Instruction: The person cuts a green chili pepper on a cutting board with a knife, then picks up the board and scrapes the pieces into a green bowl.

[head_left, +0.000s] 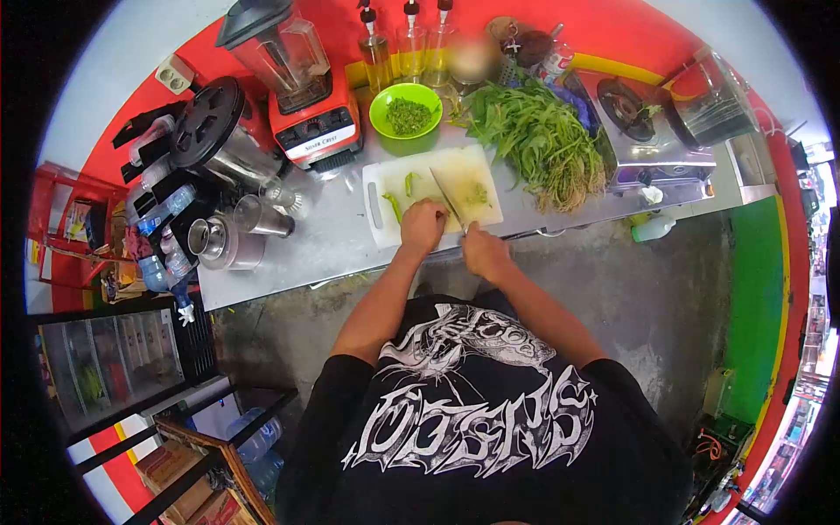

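A white cutting board [394, 173] lies on the metal counter in front of me. My right hand [486, 251] is closed round the handle of a kitchen knife [444, 191], whose blade points away across the board. Curled at the board's near edge, my left hand [424, 226] sits just left of the blade; what its fingers hold is hidden. Slim green pieces, perhaps chili or bean [395, 208], lie beside that hand, with another green piece [409, 183] farther up. Right of the blade is a small pile of chopped green bits [478, 194].
Behind the board stands a green bowl [404, 143] of chopped greens. A heap of leafy greens [538, 144] lies to its right, before a gas stove [647, 144]. A red blender [315, 127] and steel cups [262, 217] stand left. Oil bottles [374, 61] line the wall.
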The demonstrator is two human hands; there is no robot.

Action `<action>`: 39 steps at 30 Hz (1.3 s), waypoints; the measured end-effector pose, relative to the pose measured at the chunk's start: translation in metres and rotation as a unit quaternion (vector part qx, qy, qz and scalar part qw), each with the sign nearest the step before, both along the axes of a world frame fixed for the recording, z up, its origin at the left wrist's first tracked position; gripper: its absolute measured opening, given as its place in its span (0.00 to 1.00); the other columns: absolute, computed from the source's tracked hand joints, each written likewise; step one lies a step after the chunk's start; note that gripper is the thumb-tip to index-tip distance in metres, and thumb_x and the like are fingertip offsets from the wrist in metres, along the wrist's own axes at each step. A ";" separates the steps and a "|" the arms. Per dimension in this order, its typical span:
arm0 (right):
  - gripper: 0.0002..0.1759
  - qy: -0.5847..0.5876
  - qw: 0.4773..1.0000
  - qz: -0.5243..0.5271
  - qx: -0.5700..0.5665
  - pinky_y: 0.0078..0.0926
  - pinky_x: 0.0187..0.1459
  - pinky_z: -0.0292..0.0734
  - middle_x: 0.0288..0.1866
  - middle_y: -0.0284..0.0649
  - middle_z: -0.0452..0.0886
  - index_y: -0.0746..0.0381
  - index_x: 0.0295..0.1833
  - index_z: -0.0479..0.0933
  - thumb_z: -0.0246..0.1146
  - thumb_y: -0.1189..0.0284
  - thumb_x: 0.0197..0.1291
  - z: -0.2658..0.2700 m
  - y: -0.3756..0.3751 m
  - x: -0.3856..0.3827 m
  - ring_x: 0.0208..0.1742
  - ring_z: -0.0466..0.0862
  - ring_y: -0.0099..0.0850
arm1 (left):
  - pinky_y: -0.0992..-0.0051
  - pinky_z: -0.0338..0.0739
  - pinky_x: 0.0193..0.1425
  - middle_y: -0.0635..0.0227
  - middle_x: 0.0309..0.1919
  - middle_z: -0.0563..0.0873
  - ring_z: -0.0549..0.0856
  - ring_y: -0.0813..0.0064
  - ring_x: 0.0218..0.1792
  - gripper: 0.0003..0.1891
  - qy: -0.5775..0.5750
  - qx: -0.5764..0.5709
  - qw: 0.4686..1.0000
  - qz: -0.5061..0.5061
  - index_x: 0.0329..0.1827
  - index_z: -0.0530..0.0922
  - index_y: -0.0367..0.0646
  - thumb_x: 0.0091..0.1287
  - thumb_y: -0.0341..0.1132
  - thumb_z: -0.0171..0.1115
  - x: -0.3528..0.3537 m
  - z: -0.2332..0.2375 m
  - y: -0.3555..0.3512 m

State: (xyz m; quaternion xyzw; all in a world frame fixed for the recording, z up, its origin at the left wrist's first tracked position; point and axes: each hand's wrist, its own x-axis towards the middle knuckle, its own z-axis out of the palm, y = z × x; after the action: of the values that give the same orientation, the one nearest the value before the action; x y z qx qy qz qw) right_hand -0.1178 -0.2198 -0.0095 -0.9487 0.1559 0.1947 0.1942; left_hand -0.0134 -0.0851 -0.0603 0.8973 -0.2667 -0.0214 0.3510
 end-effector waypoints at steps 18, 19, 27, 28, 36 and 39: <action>0.21 0.018 1.000 -0.008 0.015 0.55 0.56 0.80 0.52 0.64 0.85 0.72 0.60 0.72 0.54 0.67 0.69 0.006 -0.005 0.022 0.54 0.87 0.59 | 0.62 0.83 0.45 0.56 0.35 0.90 0.90 0.56 0.38 0.07 0.111 -0.047 0.993 0.001 0.38 0.87 0.41 0.59 0.31 0.73 0.003 0.006 0.004; 0.21 0.011 1.000 -0.002 0.014 0.54 0.56 0.80 0.52 0.64 0.85 0.72 0.59 0.72 0.53 0.67 0.69 0.004 -0.007 0.023 0.54 0.87 0.59 | 0.62 0.83 0.45 0.56 0.35 0.91 0.90 0.57 0.38 0.06 0.108 -0.040 0.993 0.004 0.38 0.87 0.42 0.59 0.31 0.73 0.002 0.009 0.005; 0.18 -0.024 1.000 -0.017 0.000 0.54 0.54 0.82 0.50 0.63 0.86 0.72 0.56 0.72 0.52 0.71 0.68 -0.007 0.008 0.018 0.51 0.88 0.59 | 0.58 0.82 0.47 0.57 0.35 0.90 0.90 0.55 0.40 0.03 0.122 -0.013 0.992 0.006 0.34 0.88 0.45 0.58 0.32 0.72 0.004 0.015 0.004; 0.18 -0.023 1.000 -0.019 0.002 0.54 0.54 0.82 0.50 0.63 0.86 0.72 0.56 0.72 0.52 0.71 0.68 -0.005 0.005 0.021 0.51 0.88 0.59 | 0.58 0.82 0.46 0.57 0.35 0.90 0.89 0.54 0.39 0.04 0.107 -0.012 0.994 0.004 0.35 0.88 0.45 0.58 0.32 0.72 0.002 0.016 0.006; 0.15 -0.039 0.999 -0.009 -0.005 0.55 0.51 0.82 0.46 0.63 0.86 0.70 0.53 0.73 0.55 0.72 0.65 -0.014 0.008 0.013 0.49 0.88 0.60 | 0.56 0.83 0.49 0.56 0.39 0.88 0.88 0.52 0.43 0.06 -0.013 0.047 0.998 -0.030 0.36 0.89 0.45 0.60 0.33 0.66 -0.002 0.010 0.005; 0.14 -0.039 0.999 -0.019 -0.001 0.54 0.52 0.82 0.46 0.63 0.86 0.70 0.52 0.73 0.56 0.73 0.64 -0.014 0.005 0.017 0.49 0.88 0.59 | 0.56 0.83 0.50 0.57 0.39 0.88 0.88 0.52 0.44 0.06 0.000 0.059 0.998 -0.036 0.36 0.88 0.44 0.61 0.33 0.66 -0.003 0.013 0.008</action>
State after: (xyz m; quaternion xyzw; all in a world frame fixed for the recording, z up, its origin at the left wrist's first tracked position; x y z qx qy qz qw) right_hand -0.1008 -0.2144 -0.0232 -0.9526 0.1663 0.1541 0.2028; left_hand -0.0164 -0.0774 -0.0468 0.9062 -0.2970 -0.0499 0.2968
